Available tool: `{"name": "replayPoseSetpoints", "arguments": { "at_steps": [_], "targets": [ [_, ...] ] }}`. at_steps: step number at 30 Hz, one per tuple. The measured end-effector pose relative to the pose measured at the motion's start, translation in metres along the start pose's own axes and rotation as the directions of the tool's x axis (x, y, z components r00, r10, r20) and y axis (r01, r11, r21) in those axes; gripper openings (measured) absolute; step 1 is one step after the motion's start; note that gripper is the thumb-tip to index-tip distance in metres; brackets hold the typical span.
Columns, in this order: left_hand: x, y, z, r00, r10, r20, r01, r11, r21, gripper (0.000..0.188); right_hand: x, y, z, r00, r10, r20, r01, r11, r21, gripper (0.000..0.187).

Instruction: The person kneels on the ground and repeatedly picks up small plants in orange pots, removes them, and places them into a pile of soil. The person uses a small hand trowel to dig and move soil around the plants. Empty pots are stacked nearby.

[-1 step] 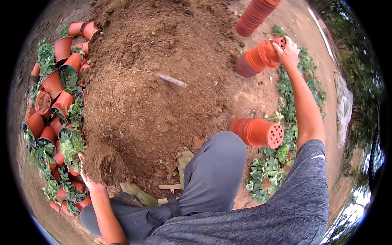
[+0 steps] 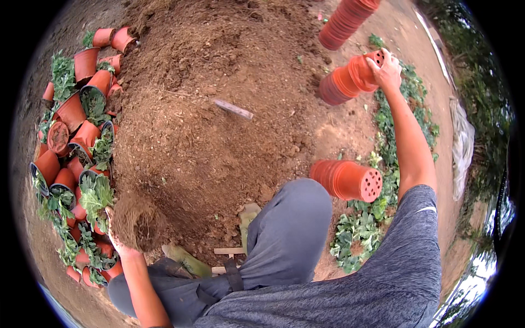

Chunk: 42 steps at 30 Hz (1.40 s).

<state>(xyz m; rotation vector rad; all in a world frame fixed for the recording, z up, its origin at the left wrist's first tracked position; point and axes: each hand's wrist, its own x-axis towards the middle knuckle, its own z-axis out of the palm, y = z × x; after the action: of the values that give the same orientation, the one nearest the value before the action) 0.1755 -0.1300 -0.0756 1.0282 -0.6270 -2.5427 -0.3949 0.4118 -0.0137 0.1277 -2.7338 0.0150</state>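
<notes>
My left hand (image 2: 118,240) is closed around a leafy plant (image 2: 143,221), gripping it near the stem. Its bare, soil-brown root ball faces right, and its green leaves point left. At the upper right my right hand (image 2: 389,69) grips the holed base of the end pot on a stack of orange plant pots (image 2: 348,79), thumb on one side and fingers over the rim. Nearer my knee another stack of pots (image 2: 347,179) lies on its side, holes facing right. Beyond them is a third, redder pot stack (image 2: 348,24).
Orange pots with plants (image 2: 71,112) lie heaped along the left. A broad mound of loose soil (image 2: 202,142) fills the middle, with a short flat stick (image 2: 233,109) on it. Leafy plants (image 2: 358,238) lie on the ground to the right, and a crumpled plastic sheet (image 2: 462,145) is farther right.
</notes>
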Motion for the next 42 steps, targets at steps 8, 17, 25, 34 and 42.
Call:
{"name": "replayPoseSetpoints", "arguments": {
  "at_steps": [8, 17, 25, 34, 42],
  "targets": [
    [-0.007, 0.013, -0.083, 0.959, -0.214, 0.186, 0.077, -0.433, -0.898, 0.054, 0.008, 0.008, 0.11, 0.957, 0.089, 0.275, -0.038, 0.982, -0.185, 0.092],
    [0.002, 0.006, -0.081, 0.96, -0.279, 0.021, 0.1, 0.271, -0.957, 0.049, -0.03, 0.022, 0.074, 0.937, -0.097, 0.336, 0.074, 0.994, 0.081, 0.084],
    [0.004, -0.016, -0.045, 0.972, -0.236, 0.022, 0.198, 0.759, -0.62, 0.049, -0.158, -0.019, -0.019, 0.834, -0.36, 0.419, 0.301, 0.932, 0.202, 0.085],
    [-0.004, -0.032, 0.038, 0.995, 0.028, -0.096, -0.037, 0.996, -0.086, 0.038, -0.178, -0.135, -0.066, 0.844, -0.532, 0.07, 0.409, 0.723, 0.557, 0.063],
    [-0.013, -0.033, 0.091, 0.971, 0.232, -0.065, -0.232, 0.973, 0.007, 0.06, -0.328, -0.389, -0.144, 0.348, -0.862, 0.369, -0.541, 0.137, 0.83, 0.086]
  ]
}}
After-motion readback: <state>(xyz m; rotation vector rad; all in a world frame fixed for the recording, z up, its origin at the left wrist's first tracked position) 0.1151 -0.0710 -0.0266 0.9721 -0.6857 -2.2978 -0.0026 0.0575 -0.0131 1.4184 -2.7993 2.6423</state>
